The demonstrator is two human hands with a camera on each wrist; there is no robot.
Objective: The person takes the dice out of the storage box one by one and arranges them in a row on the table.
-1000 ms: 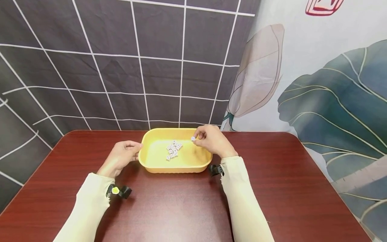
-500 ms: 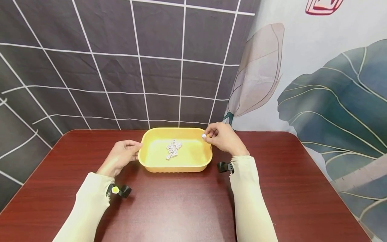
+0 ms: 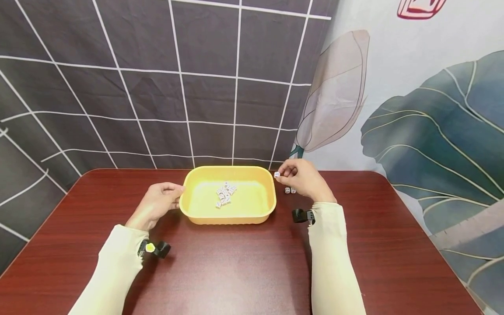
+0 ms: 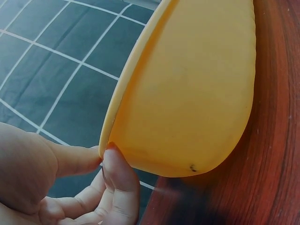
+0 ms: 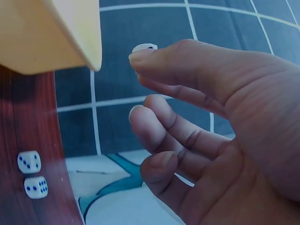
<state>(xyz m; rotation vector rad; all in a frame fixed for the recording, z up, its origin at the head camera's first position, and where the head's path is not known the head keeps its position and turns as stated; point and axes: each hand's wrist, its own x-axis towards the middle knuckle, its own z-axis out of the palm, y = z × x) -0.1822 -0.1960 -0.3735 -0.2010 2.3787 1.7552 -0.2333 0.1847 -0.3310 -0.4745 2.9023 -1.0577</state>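
Two dice (image 5: 29,162) are lying near our right fingers (image 5: 147,129), which are pinching another die (image 3: 277,174) right of the tray (image 3: 228,220) our left fingers (image 4: 121,173) are gripping

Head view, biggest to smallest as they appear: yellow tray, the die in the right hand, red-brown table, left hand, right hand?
1. Red-brown table
2. Yellow tray
3. Left hand and right hand: too alike in size to rank
4. Die in the right hand: clearly smallest
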